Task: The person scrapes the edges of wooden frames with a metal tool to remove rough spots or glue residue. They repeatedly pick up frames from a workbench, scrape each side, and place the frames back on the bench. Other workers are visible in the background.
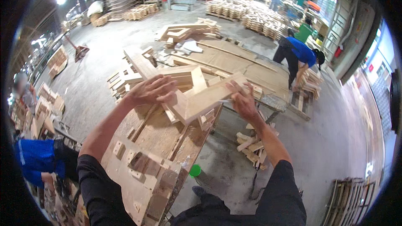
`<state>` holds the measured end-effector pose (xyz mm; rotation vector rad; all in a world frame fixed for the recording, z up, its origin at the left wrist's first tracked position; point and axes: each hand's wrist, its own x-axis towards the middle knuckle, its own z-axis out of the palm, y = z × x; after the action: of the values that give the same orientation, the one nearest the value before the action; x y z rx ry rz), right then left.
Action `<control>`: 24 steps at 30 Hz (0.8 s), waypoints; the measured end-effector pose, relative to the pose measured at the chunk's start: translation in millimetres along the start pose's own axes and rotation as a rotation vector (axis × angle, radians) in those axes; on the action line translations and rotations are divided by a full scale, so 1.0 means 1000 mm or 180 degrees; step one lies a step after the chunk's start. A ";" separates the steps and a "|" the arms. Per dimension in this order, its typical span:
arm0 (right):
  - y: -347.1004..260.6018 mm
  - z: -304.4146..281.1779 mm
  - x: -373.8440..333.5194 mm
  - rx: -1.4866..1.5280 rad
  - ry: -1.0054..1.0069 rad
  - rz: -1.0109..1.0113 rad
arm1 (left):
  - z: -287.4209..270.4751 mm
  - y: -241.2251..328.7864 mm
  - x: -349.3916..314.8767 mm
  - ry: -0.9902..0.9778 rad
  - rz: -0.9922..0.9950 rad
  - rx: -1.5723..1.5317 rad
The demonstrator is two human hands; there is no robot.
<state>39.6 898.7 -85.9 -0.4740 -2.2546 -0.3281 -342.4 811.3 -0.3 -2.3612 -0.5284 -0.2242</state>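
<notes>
A V-shaped frame of pale wooden boards (207,99) lies on the workbench in front of me, its corner pointing toward me. My left hand (153,90) reaches over its left board, fingers stretched out and apart. At the far end of the right board, my right hand (243,99) has its fingers bent against the wood. A thin whitish item (224,101) shows beside those fingers; its kind is unclear. Behind the corner lies another angled wooden frame (197,78), partly covered by the first.
The worn workbench (144,130) carries small wooden blocks (118,148). Beyond are a sheet-topped table (234,60) and a white cloth (189,46). Wood offcuts (251,146) lie on the floor at right. One co-worker (301,52) bends over stacked wood; another person in blue (37,159) is at left.
</notes>
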 end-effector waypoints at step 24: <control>0.061 0.129 0.040 -0.0466 -0.1095 0.0291 | 0.180 -0.010 -0.054 -0.1354 -0.1446 -0.0550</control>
<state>-43.1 1011.4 -135.2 -0.7569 -2.5405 -0.3905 -393.0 922.0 -144.4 -2.4323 -1.2978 0.0373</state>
